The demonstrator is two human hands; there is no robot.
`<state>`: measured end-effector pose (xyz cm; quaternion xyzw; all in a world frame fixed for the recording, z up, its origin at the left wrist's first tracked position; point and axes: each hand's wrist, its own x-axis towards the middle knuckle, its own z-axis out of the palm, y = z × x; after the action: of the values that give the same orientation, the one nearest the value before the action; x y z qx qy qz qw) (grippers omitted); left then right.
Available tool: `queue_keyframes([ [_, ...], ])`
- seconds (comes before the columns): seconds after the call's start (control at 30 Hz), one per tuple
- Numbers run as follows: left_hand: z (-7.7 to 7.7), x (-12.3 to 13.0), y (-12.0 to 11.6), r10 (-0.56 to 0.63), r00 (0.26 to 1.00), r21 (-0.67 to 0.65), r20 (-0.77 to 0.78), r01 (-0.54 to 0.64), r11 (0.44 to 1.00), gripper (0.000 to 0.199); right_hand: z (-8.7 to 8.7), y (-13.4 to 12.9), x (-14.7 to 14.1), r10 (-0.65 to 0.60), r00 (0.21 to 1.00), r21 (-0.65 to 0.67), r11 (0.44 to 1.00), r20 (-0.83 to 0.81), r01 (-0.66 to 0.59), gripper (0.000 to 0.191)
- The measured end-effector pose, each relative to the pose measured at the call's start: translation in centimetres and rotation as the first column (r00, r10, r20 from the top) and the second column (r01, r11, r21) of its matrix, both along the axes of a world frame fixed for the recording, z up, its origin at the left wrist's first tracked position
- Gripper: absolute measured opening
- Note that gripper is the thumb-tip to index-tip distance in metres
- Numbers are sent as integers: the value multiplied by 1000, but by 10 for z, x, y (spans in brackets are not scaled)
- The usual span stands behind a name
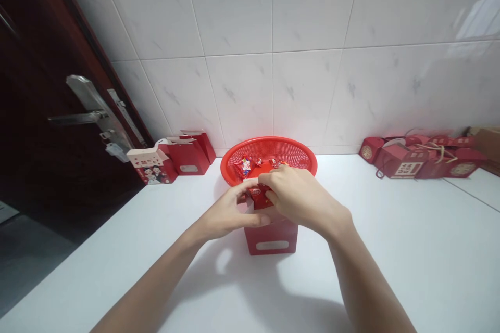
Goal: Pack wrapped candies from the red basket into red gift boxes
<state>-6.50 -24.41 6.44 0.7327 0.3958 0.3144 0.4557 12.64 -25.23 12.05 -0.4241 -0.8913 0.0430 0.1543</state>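
Box (271, 234) top pt-hidden bhd hands (300, 193)

It looks like a home in here. A dark reddish-brown wooden door (35, 36) with a silvery lever handle (78, 118) adjoins a glossy white marbled-tile wall (242, 15).

A tiled wall (238, 15) (marbled, shiny at right) backs a white table (429, 255); a dark door (35, 62) stands left.

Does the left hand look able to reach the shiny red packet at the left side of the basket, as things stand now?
Probably yes: the packet lies uncovered in the basket, just beyond the left hand, and nothing seems to block it. That hand would likely have to leave the red box.
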Motion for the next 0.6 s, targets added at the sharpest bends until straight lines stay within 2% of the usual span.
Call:
queue_keyframes([
  [0.1, 2, 1, 0, -9, 1000, 10, -2, 9, 1000, 63, 2, -2, 0, -46, 998, -12, 999, 53, 46, 21],
  [0.23, 5, 4, -3, -30, 999, -6, 11, 31, 1000, 55, 3, -2, 4, -44, 999, -1, 999, 14, 44, 23],
  [0.43, 3, 2, 1, -20, 1000, -7, 16, 20, 1000, 56, 7, 2, 14, 53, 977, -132, 988, -207, -81, 16],
  [0.6, 0, 0, 6, 28, 999, -21, 45, -27, 999, 49, 4, 11, 15, 54, 924, -133, 985, -378, -112, 21],
])
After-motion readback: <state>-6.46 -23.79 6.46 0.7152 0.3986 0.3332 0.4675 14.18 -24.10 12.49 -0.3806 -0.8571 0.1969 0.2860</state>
